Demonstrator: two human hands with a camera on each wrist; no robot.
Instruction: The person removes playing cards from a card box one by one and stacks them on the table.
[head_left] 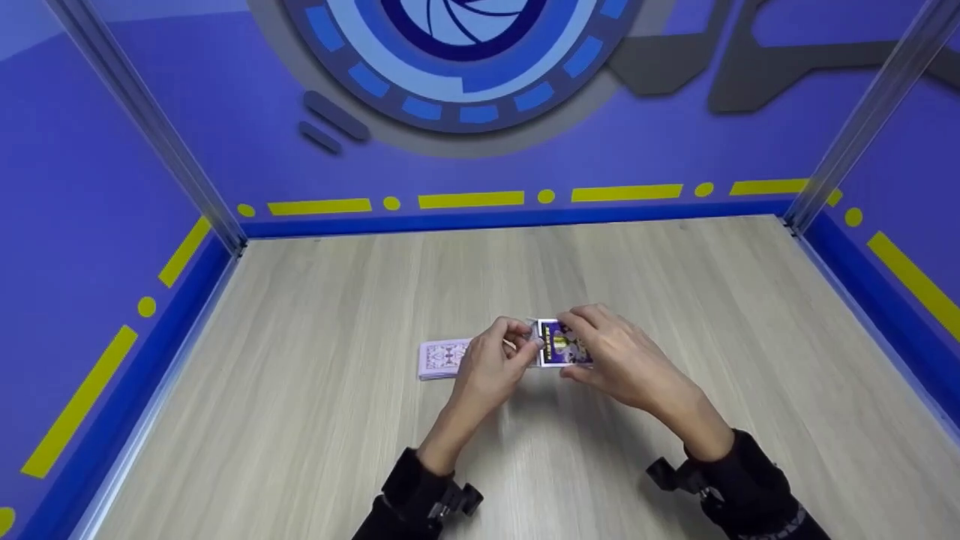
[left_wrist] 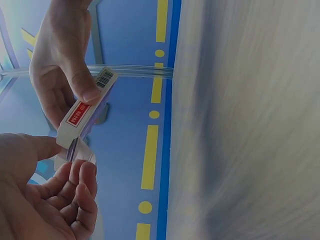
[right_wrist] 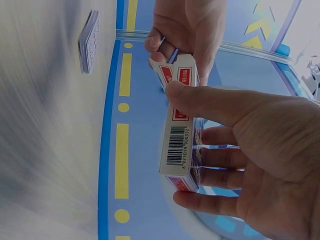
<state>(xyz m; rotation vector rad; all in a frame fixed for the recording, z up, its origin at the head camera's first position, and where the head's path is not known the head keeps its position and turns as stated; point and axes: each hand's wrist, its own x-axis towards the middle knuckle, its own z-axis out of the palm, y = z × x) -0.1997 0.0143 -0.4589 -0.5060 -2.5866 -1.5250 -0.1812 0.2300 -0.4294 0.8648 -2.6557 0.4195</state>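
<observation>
wears black cuffs (head_left: pixel 409 487) nearest the camera. has room on the tabletop (head_left: pixel 337 300) left and right, out to edges along blue walls (head_left: pixel 195 112). grips a card box (head_left: pixel 559 346) off the wood with the right hand (head_left: pixel 626 360), half open around it; pinches its flapped end with the left hand (head_left: pixel 489 364), nearly closed. shows a lilac card deck (head_left: pixel 442 358) lying beside that hand.

Bright, even light fills the head view, with soft shadows on the tabletop (head_left: pixel 315 420) at lower centre. Both wrist views are dimmer, tabletop smeared, pale glare upper left in the left, upper right in the right.
</observation>
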